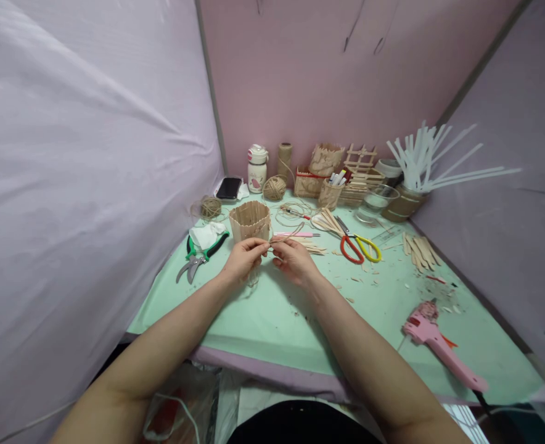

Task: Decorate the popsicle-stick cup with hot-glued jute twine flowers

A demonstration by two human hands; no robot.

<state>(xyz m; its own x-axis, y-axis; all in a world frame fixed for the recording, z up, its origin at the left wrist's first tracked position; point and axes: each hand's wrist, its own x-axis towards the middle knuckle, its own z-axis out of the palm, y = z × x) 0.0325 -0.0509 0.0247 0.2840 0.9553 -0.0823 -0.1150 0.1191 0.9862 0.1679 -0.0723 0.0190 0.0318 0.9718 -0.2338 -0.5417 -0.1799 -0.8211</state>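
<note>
Thin brown twine [295,232] runs between my two hands, just in front of a wooden-stick cup [249,221] that stands upright on the green table. My left hand [247,256] pinches the twine between thumb and fingers, and loose loops of it [253,279] hang below. Close beside it, my right hand [293,258] is also closed on the twine, whose end sticks out above the fingers. The fingertips of both hands nearly meet. Behind my right hand lie a pink pen [300,234] and flat wooden sticks [313,246].
Green-handled pruners [198,259] lie left; scissors [352,248] with red and yellow handles lie right. A pink glue gun [446,351] rests at the front right. Twine balls [275,187], a bottle [257,169], a glass bowl [373,206] and white strips [423,157] stand at the back.
</note>
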